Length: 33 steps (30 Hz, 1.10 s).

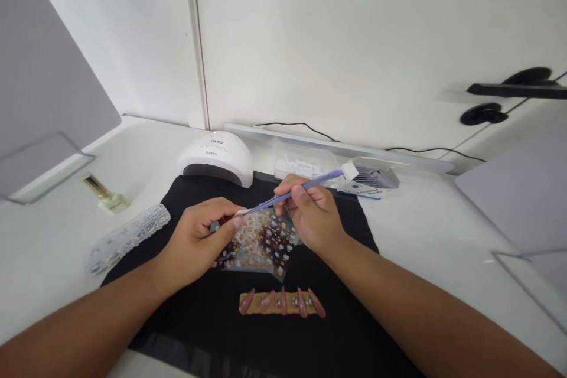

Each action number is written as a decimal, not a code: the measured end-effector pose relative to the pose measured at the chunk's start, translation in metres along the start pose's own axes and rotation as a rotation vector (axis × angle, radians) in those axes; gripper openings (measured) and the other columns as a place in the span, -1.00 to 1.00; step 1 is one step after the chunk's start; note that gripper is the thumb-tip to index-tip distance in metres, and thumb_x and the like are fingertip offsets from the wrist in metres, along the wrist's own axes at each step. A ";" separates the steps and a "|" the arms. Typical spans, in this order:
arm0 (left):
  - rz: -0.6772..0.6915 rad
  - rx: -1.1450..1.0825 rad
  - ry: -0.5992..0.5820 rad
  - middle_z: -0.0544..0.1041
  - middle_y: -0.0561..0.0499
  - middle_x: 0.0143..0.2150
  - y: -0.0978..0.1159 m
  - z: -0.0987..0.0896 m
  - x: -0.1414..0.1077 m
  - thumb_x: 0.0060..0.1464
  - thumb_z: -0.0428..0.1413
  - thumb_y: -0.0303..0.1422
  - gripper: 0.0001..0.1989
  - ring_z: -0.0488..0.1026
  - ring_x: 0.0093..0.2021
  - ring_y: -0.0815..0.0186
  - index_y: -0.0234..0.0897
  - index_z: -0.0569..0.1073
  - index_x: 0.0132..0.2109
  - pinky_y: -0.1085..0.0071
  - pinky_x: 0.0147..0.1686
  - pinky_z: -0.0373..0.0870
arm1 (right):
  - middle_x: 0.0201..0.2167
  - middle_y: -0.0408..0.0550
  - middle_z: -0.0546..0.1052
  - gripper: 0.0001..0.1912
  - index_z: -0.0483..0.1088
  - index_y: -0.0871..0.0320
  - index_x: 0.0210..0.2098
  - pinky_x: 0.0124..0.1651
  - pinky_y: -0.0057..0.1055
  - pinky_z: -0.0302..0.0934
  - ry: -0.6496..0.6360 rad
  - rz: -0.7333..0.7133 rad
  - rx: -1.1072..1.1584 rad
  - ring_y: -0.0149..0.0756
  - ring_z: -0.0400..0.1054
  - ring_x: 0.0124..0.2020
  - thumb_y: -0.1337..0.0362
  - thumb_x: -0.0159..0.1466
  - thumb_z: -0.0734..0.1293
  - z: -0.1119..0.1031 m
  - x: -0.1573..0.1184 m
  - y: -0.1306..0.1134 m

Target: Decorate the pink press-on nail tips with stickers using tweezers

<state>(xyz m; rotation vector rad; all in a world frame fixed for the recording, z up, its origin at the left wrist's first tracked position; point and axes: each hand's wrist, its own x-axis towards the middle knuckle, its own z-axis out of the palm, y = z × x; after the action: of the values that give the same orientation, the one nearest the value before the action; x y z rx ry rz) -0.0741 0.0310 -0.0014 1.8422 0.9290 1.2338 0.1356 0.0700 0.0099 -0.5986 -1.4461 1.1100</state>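
My left hand [199, 239] is closed, its thumb and forefinger pinching a small sheet with a pale edge [241, 212]. Slim purple tweezers [295, 192] slant through the fingers of my right hand [312, 212], and their narrow tip meets the pale edge by my left fingertips. What the tip grips is too small to make out. Below both hands lie clear nail sticker sheets [257, 242] with orange, white and dark red patterns. Nearer to me, several long pink false nails [283, 301] stand in a row on a tan strip [252, 305].
A black cloth [199, 331] covers the middle of the white table [146, 180]. At its back edge stands a white nail lamp [217, 156]. Nail polish [106, 195] and a clear case of gems [128, 239] lie left; an opened box [370, 180] and clear tray [305, 162] sit behind.
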 end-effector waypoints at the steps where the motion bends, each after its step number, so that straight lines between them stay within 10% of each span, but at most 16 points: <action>1: 0.018 -0.009 -0.017 0.58 0.04 -0.25 0.000 -0.001 0.000 0.24 0.07 -0.38 -0.80 0.49 -0.25 0.37 -0.19 0.60 -0.12 0.48 -0.24 0.37 | -0.55 -0.15 0.42 -0.68 0.56 0.13 -0.34 -0.49 -0.44 0.19 -0.007 -0.004 -0.002 -0.41 0.33 -0.55 0.02 0.30 0.35 0.000 0.000 0.000; 16: -0.089 0.044 0.055 0.49 0.10 -0.38 -0.004 0.002 0.001 0.16 0.16 -0.39 -0.94 0.38 -0.38 0.42 -0.21 0.54 -0.29 0.52 -0.36 0.32 | -0.55 -0.18 0.42 -0.71 0.55 0.11 -0.28 -0.45 -0.44 0.22 -0.079 -0.027 0.019 -0.42 0.37 -0.54 0.04 0.33 0.32 0.003 -0.002 -0.001; 33: 0.350 0.554 0.114 0.53 0.00 -0.38 -0.003 -0.008 0.007 0.20 0.09 -0.51 -0.91 0.41 -0.34 0.31 -0.30 0.46 -0.29 0.35 -0.31 0.36 | -0.59 -0.23 0.43 -0.67 0.50 0.15 -0.36 -0.50 -0.45 0.24 0.141 0.152 0.135 -0.44 0.38 -0.61 -0.01 0.25 0.38 0.012 -0.003 0.001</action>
<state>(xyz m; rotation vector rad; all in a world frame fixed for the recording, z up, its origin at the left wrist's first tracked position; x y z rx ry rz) -0.0805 0.0401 0.0013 2.4723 1.1259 1.3942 0.1243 0.0647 0.0092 -0.6857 -1.2101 1.2486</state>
